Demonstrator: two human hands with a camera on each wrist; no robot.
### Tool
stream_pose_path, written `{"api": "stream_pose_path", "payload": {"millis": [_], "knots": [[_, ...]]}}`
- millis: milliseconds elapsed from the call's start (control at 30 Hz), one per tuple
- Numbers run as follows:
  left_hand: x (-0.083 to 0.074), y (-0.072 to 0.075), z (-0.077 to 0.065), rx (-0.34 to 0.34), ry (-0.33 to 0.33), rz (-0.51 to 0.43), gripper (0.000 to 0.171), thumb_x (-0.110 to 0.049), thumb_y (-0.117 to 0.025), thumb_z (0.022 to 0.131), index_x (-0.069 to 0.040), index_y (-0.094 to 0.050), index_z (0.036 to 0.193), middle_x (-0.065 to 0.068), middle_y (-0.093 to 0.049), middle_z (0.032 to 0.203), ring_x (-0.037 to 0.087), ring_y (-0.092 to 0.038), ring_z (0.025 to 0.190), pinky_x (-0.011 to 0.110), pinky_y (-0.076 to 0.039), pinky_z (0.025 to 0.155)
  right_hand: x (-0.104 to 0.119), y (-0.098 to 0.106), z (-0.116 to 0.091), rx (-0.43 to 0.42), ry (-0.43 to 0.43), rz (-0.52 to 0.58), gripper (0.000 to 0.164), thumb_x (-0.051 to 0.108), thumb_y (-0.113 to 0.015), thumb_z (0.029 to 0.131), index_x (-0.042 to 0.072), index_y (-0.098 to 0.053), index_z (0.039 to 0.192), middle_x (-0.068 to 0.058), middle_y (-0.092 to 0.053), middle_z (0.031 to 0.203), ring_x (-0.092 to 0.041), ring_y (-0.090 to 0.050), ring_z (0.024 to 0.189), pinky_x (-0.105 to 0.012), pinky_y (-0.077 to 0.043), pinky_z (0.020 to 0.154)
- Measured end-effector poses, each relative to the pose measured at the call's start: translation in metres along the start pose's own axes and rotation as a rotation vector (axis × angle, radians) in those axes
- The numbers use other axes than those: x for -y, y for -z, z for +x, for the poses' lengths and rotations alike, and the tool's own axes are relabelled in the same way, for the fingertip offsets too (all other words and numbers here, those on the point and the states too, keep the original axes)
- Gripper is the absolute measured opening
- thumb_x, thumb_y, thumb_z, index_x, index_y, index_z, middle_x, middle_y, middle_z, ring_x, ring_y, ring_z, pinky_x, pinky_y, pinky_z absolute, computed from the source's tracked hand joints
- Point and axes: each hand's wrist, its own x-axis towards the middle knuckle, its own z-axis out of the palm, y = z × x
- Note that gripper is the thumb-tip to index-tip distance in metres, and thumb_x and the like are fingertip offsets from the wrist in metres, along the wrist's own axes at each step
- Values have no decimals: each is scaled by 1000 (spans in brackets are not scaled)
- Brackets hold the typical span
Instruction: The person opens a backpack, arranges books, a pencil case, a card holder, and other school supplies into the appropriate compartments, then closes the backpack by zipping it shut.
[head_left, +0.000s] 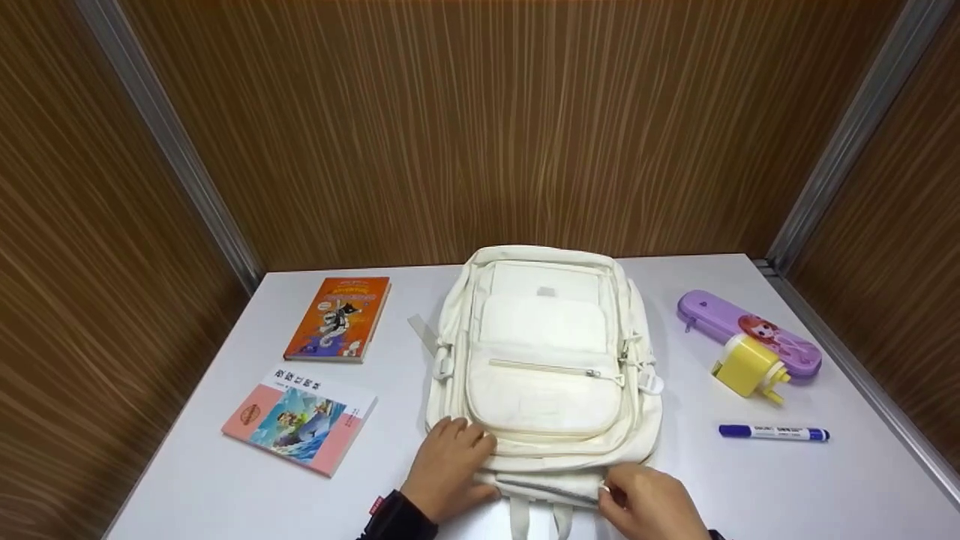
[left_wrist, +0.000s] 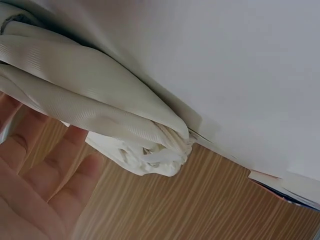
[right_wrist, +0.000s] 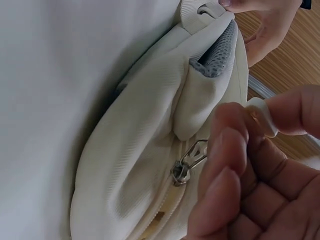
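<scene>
A cream backpack (head_left: 546,322) lies front side up, its bottom towards me. My left hand (head_left: 448,466) rests on its lower left corner, fingers over the edge and thumb by the bottom. In the left wrist view, the fingers (left_wrist: 60,165) look fairly straight against the fabric. At the lower right, my right hand (head_left: 651,501) pinches a white zipper pull (right_wrist: 263,117) between thumb and bent index finger. Its metal slider (right_wrist: 181,172) sits on the bag's zipper, with a small gap between the teeth below it. Grey mesh (right_wrist: 220,55) shows along the bottom.
Left of the bag lie an orange book (head_left: 339,319) and a pink and blue book (head_left: 300,420). On the right are a purple pencil case (head_left: 712,313), a yellow pencil sharpener (head_left: 746,365) and a blue marker (head_left: 776,433). Wood-grain panels (head_left: 510,127) enclose the white table (head_left: 187,480).
</scene>
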Motion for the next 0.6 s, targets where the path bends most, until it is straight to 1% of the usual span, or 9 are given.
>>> {"api": "stream_pose_path", "payload": {"millis": [67,133,233,400,500,600], "knots": [[-3,-1,0,-16,-2,8,58,-59,-78,62,-20,-57,100,-4,-59,102,19,-58,99,39,-48,94,3,-1,-1,-43,16,-44,36,19,-73,74,24,-41,58,18,-33,58,2,-30,52,-18,-26,49],[-6,-2,0,-32,0,5,57,-58,-78,62,-20,-58,100,-4,-59,101,19,-59,99,37,-49,92,5,-3,-2,-74,22,-82,37,19,-74,72,24,-41,58,17,-33,59,2,-30,53,-19,-26,48],[-12,-3,-1,-53,2,-3,57,-58,-78,62,-19,-58,99,-4,-59,101,19,-58,99,34,-51,88,9,-3,-1,-79,10,-115,36,19,-74,72,24,-41,57,16,-33,58,1,-30,54,-19,-26,48],[-19,-5,-1,-96,1,4,58,-59,-79,60,-19,-57,97,-4,-57,99,17,-57,93,31,-51,78,16,-4,1,-56,2,-121,36,20,-73,72,24,-41,56,16,-33,58,0,-30,53,-19,-26,47],[-21,-5,0,-120,4,13,56,-57,-79,59,-18,-57,94,-4,-55,96,15,-56,89,29,-50,74,19,-6,3,-71,12,-125,37,20,-74,72,23,-41,56,15,-33,57,-1,-30,53,-19,-26,47],[-22,-6,0,-127,12,12,55,-56,-78,60,-18,-57,94,-5,-55,94,15,-56,88,29,-50,72,25,-9,6,-99,36,-118,35,19,-74,72,23,-43,56,15,-34,57,-1,-31,53,-19,-27,47]]}}
